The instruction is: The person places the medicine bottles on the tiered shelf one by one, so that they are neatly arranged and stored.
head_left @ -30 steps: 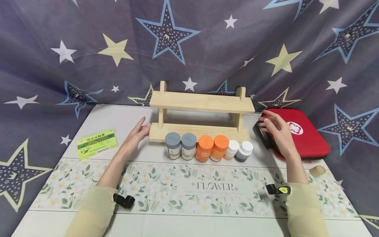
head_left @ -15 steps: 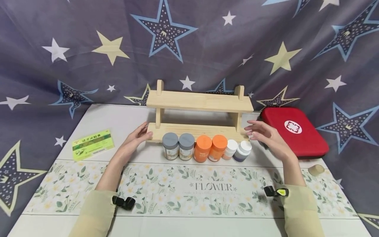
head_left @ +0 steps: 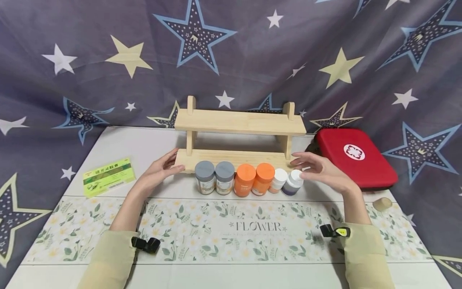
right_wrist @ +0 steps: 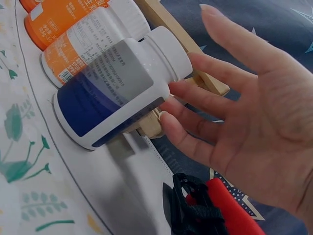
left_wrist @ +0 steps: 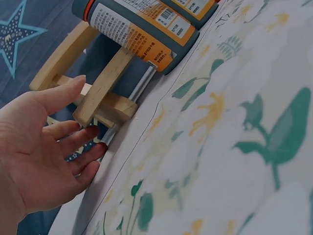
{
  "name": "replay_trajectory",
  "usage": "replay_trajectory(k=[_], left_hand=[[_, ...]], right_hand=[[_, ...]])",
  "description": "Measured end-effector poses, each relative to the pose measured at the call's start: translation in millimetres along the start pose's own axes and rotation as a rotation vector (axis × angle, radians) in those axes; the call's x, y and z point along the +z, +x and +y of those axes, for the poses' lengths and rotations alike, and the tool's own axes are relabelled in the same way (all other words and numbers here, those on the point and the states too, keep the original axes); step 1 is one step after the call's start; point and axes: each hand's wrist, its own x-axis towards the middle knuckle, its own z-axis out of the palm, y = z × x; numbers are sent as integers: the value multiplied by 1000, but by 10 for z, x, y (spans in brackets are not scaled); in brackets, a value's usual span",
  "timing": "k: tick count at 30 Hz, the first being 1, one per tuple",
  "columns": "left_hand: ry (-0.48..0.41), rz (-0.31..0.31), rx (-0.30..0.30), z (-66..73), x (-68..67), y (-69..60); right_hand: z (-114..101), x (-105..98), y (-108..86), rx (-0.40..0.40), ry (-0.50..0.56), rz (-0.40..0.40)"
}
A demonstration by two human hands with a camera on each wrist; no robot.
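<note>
A two-tier wooden shelf [head_left: 240, 122] stands at the back of the table. My left hand [head_left: 159, 170] is at the left end of its lower board, fingers relaxed and slightly bent; the left wrist view has that hand [left_wrist: 46, 147] beside the shelf's wooden end [left_wrist: 105, 88]. My right hand [head_left: 323, 170] is by the lower board's right end, next to a white-capped bottle [head_left: 292, 183]. In the right wrist view the hand [right_wrist: 254, 107] has spread fingers behind that bottle [right_wrist: 112, 88]; contact is hard to tell. Grey-lidded jars [head_left: 204, 178] and orange jars [head_left: 244, 180] line the shelf's front.
A red case [head_left: 355, 158] with a black handle lies at the right, a small tan cylinder [head_left: 382, 204] in front of it. A green box [head_left: 108, 177] lies at the left. Behind the table hangs a star-patterned cloth [head_left: 231, 48].
My right hand has moved left from the red case's handle to the shelf's right end. My left hand has come slightly lower, against the left end. The view has shifted a little.
</note>
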Motion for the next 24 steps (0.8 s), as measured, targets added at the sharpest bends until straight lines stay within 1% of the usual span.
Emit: replay_trajectory(k=[3,6,12,19,24], left_hand=[[11,13,12,7,5,5],[9,30,11,9,25,19],[-5,36,19,-17,42,19],[-16,26,15,-40,19,11],[-22,27,6,-56,15,20]], right_hand=[[-1,-2,7,4,1,-12],[7,-5,5,1,-14,-23],[26,3,12,-6,-108,-44],[-8,10,13,27,-201,-19],[-1,22,17,33,-220,-16]])
